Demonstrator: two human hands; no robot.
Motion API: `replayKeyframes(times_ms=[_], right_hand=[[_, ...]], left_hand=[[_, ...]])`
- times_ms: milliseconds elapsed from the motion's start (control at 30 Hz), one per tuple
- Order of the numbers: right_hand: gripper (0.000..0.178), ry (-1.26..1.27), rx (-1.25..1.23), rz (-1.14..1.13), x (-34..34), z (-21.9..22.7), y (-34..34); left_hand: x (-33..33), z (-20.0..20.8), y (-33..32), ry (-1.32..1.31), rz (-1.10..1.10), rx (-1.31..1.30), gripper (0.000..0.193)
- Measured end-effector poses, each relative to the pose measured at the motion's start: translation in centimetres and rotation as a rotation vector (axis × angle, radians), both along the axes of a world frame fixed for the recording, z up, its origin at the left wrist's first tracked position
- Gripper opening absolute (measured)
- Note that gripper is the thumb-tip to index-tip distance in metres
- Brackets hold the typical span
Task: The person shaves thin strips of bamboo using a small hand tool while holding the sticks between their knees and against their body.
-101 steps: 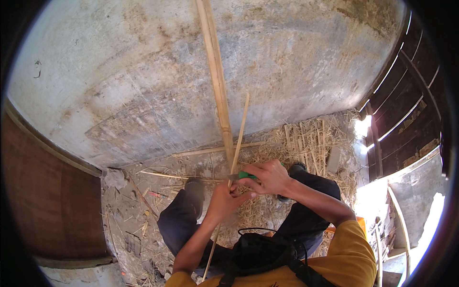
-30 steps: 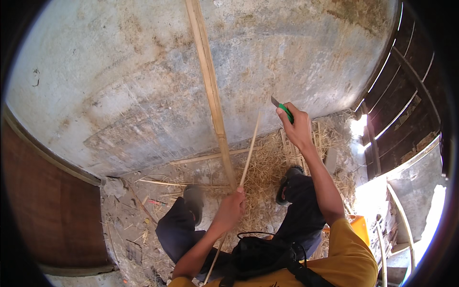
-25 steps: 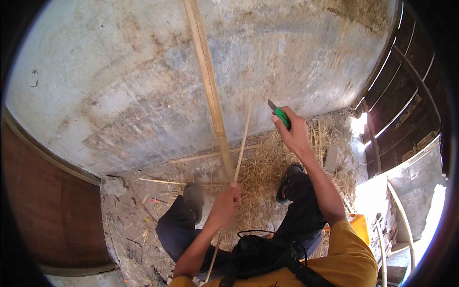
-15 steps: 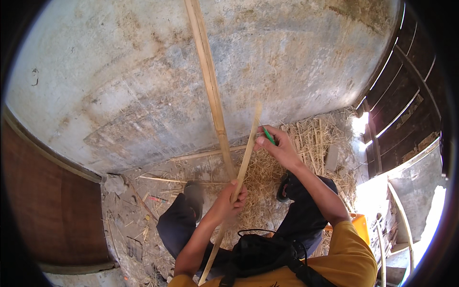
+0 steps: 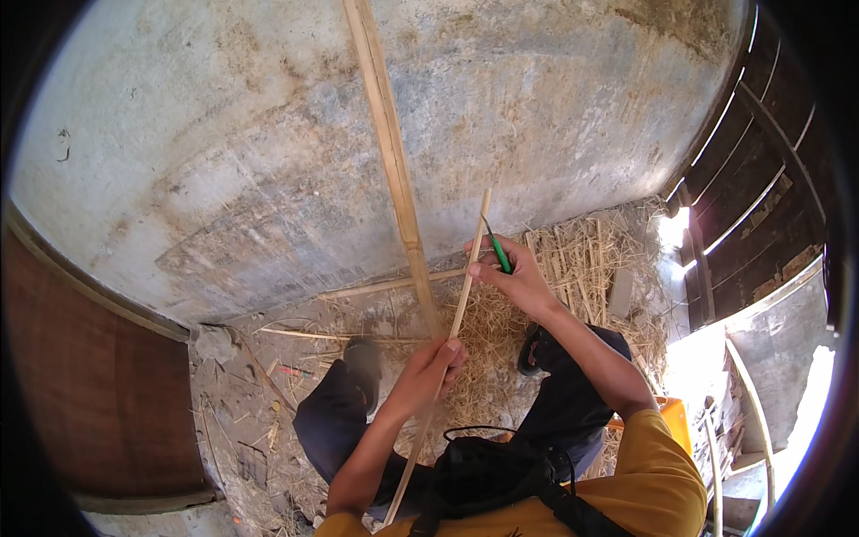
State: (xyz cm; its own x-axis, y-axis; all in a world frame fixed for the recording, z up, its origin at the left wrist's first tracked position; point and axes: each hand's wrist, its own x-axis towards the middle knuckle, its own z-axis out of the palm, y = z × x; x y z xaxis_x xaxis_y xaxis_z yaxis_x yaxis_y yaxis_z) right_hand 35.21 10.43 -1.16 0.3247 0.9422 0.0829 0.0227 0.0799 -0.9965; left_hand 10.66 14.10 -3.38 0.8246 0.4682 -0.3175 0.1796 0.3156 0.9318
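Observation:
A long pale bamboo strip (image 5: 462, 309) slants up from beside my lap to in front of the wall. My left hand (image 5: 433, 369) is closed around its middle, the thumb lying along it. Higher up, my right hand (image 5: 514, 276) is closed, its thumb and fingertips pinching the same strip. Also held in that hand is a green-handled knife (image 5: 501, 255), whose thin dark blade points up beside the strip's upper part. Whether the blade touches the strip I cannot tell. The strip's narrow side seems to face up.
A bamboo pole (image 5: 386, 134) leans against the stained concrete wall (image 5: 268, 161). Straw-like shavings (image 5: 488, 358) and loose strips cover the floor around my feet. A brown panel (image 5: 98, 376) stands at left, dark boards (image 5: 761, 188) at right. Something orange (image 5: 676, 425) is beside my right elbow.
The bamboo strip has turned about its length and looks narrower. My left thumb now lies on top of it. The knife has swung more upright, and its blade now shows beside the strip.

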Motion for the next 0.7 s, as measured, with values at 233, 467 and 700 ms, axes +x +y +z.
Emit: replayKeyframes(times_ms=[233,467,700], right_hand=[[0.035,-0.273,0.082,-0.033,0.3,-0.7,-0.3],[0.029,-0.942,0.228,0.123,-0.4,-1.8,-2.3],[0.03,-1.028,0.227,0.154,-1.4,-3.3,-2.4]], left_hand=[[0.1,-0.3,-0.2,-0.089,0.111,0.073,0.028],[-0.1,0.3,0.0,-0.108,0.183,0.069,0.028],[0.1,-1.0,0.1,-0.129,0.247,0.322,0.03]])
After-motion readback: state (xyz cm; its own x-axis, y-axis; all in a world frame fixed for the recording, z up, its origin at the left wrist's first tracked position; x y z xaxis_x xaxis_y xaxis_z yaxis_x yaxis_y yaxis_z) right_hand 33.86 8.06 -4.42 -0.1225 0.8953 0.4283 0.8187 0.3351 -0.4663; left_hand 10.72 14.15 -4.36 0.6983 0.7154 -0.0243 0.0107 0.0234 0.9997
